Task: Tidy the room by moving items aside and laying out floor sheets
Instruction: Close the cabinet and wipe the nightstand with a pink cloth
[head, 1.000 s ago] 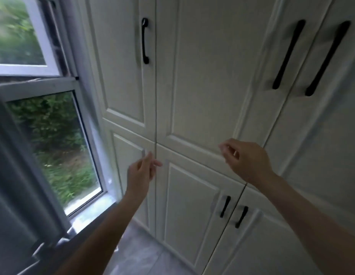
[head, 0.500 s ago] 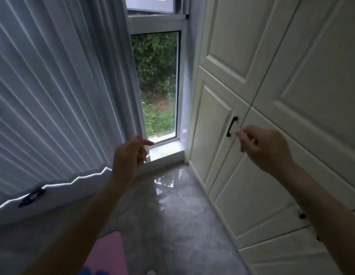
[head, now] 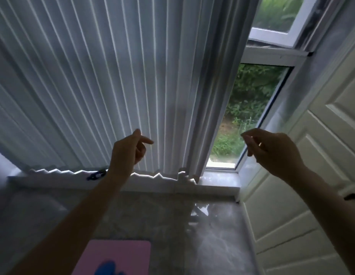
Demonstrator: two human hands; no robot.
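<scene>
Left hand (head: 127,150) and right hand (head: 271,149) raised before blind (head: 93,86), fingers loosely curled, nothing held; pink sheet (head: 115,257) on floor (head: 212,245) below, near edge; advise: crouch, grip sheet corners, keep flat.

The floor (head: 212,245) is glossy grey marble-look tile, catching a bright reflection of the window near the corner where the sill ledge (head: 218,182) meets the white cupboard doors. A pink mat (head: 117,255) lies flat on the floor, well away from the sill ledge, at the bottom edge of the view. Its far corners are rounded. A blurred blue patch (head: 107,268) shows on the mat's near part; what it is cannot be told. On the sill ledge, left of the mat's line, rests a small dark clip (head: 96,175).
</scene>
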